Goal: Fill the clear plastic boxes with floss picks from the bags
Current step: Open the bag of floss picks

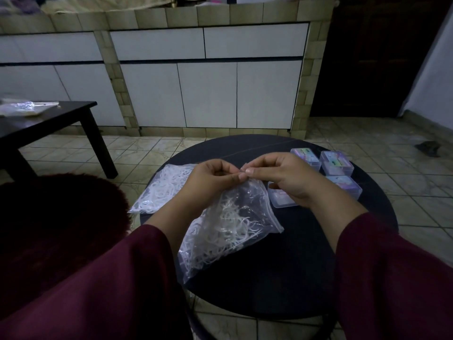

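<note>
Sat at a round dark table [306, 253], both sleeves maroon. Left hand [208, 177] and right hand [282, 177] met above the middle of the table, each pinching the top edge of a clear zip bag [228, 224] between thumb and fingertips, thumbs almost touching. Bag hung from that pinch and sagged toward the near edge of the table, full of white floss picks [232, 222]. Whether the seal was already parted could not be told.

Second bag [161, 190] of picks lay flat at the left edge of the table, untouched. Clear plastic boxes at the right side: two [337, 163] side by side near the far right edge, one [346, 186] just nearer, and one [282, 200] partly hidden under the right wrist. Lids looked closed, contents too blurred to judge.

Judged to be the opening step: getting the bag unsealed before any picks move. Filling seemingly not begun from this bag. Next move calls for pulling the two lips apart evenly, without tipping the bag and spilling picks, then freeing one hand to open a box and bring it close.
</note>
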